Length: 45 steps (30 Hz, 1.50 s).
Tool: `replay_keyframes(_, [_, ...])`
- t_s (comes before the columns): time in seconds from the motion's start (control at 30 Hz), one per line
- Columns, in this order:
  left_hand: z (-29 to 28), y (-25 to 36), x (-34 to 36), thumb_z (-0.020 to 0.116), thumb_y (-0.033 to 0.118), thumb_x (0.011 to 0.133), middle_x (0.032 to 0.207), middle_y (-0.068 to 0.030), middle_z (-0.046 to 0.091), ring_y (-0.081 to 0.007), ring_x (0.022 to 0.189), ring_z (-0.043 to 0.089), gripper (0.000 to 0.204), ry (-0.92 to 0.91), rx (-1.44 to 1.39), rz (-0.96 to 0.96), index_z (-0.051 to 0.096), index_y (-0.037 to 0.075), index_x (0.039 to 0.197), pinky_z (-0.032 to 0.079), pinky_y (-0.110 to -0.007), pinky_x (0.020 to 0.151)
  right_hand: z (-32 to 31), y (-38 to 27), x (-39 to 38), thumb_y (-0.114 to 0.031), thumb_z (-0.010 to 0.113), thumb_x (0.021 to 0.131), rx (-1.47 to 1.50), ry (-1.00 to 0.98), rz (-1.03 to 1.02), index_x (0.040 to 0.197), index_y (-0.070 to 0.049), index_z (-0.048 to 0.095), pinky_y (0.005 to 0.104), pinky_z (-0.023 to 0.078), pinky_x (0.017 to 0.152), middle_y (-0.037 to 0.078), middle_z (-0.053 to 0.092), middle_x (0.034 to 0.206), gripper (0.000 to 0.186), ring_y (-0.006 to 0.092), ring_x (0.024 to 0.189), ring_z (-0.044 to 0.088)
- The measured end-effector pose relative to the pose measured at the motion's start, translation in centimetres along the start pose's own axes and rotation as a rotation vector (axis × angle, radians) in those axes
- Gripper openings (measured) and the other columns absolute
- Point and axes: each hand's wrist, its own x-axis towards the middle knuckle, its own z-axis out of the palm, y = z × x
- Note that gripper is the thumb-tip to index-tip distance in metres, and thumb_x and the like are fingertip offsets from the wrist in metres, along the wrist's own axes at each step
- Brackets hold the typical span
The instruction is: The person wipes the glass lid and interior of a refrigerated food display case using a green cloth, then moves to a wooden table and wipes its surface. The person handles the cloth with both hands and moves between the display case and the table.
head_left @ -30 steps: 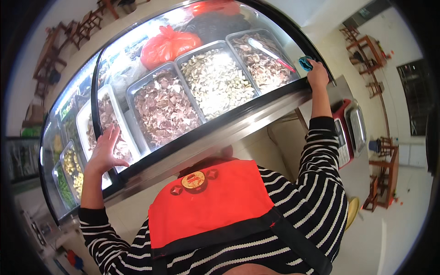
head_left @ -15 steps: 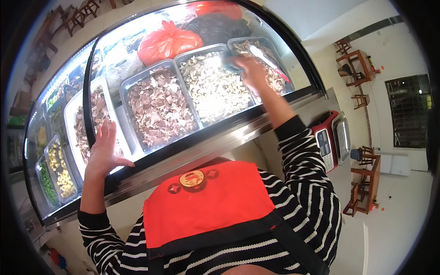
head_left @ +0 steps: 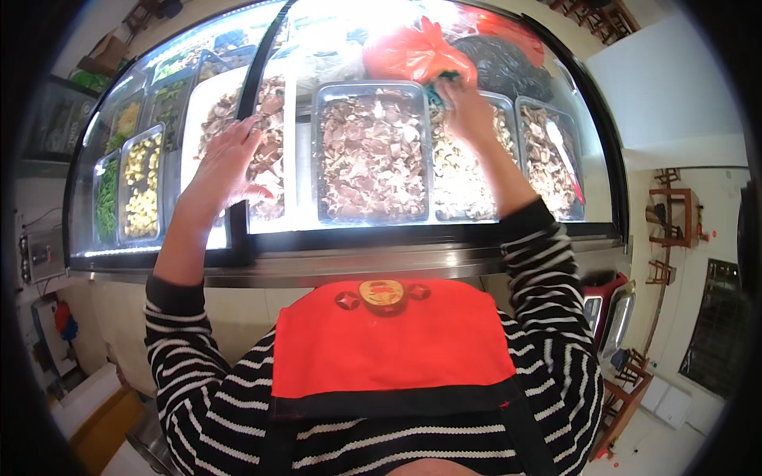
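Observation:
My right hand [head_left: 470, 115] is closed on a dark green cloth [head_left: 446, 78], which lies against the glass top of a lit display case [head_left: 373, 238], over the tray of pale chopped pieces [head_left: 468, 190]. My left hand [head_left: 225, 163] rests with fingers spread on the glass beside the dark divider bar [head_left: 255, 75]. Below the glass, between my hands, sits a clear tray of sliced brownish meat [head_left: 373, 155]. A white tray with similar slices [head_left: 270, 170] lies under my left hand. Whether the cloth is folded or bunched is partly hidden by my fingers.
Inside the case are a red plastic bag [head_left: 409, 51], a black bag [head_left: 504, 67], a right-hand tray of slices [head_left: 540, 178] with a white-and-red utensil [head_left: 562, 151], and trays of yellow cubes [head_left: 143, 186] and greens [head_left: 106, 198]. A red appliance [head_left: 607, 305] stands right.
My right hand and the cloth have shifted leftward relative to the trays, from near the right-hand tray to the pale pieces' tray. My left hand stays by the divider. The whole view has turned.

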Motion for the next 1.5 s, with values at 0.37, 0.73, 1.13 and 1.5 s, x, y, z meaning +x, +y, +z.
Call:
replay_keyframes(0.37, [1.2, -0.6, 1.3, 0.100, 0.035, 0.051, 0.165, -0.0157, 0.024, -0.0424, 0.154, 0.013, 0.125, -0.090, -0.084, -0.011, 0.035, 0.001, 0.152, 0.029, -0.051, 0.124, 0.2, -2.3, 1.2, 0.014, 0.058, 0.087, 0.453, -0.168, 0.090, 0.135, -0.025, 0.067, 0.0291, 0.058, 0.074, 0.005, 0.064, 0.138, 0.063, 0.0151, 0.101, 0.069])
replay_keyframes(0.73, [4.0, -2.3, 1.3, 0.099, 0.033, 0.052, 0.162, -0.0183, 0.028, -0.0487, 0.151, 0.018, 0.123, 0.056, -0.106, 0.133, 0.034, -0.003, 0.150, 0.031, -0.052, 0.123, 4.6, -8.0, 10.6, -0.008, 0.064, 0.092, 0.097, -0.058, -0.001, 0.137, -0.024, 0.062, 0.0419, 0.059, 0.084, 0.011, 0.070, 0.119, 0.048, 0.0292, 0.098, 0.071])
replay_keyframes(1.13, [3.4, -1.1, 1.5, 0.098, 0.028, 0.056, 0.155, -0.0190, 0.039, -0.0480, 0.143, 0.031, 0.105, 0.104, -0.064, 0.076, 0.043, 0.001, 0.142, 0.032, -0.054, 0.120, 4.2, 2.7, 12.1, -0.019, 0.059, 0.092, 0.068, 0.000, 0.189, 0.122, -0.030, 0.072, 0.0451, 0.057, 0.086, 0.008, 0.069, 0.118, 0.034, 0.0312, 0.108, 0.069])
replay_keyframes(1.5, [-1.4, 8.7, 16.9, 0.092, 0.057, 0.061, 0.170, -0.0184, 0.010, -0.0461, 0.155, 0.012, 0.127, -0.125, -0.017, 0.127, 0.024, 0.020, 0.162, 0.025, -0.060, 0.123, -6.2, 32.1, -4.4, -0.018, 0.059, 0.091, -0.411, 0.123, 0.965, 0.111, -0.022, 0.076, 0.0483, 0.058, 0.082, 0.013, 0.071, 0.109, 0.026, 0.0385, 0.102, 0.071])
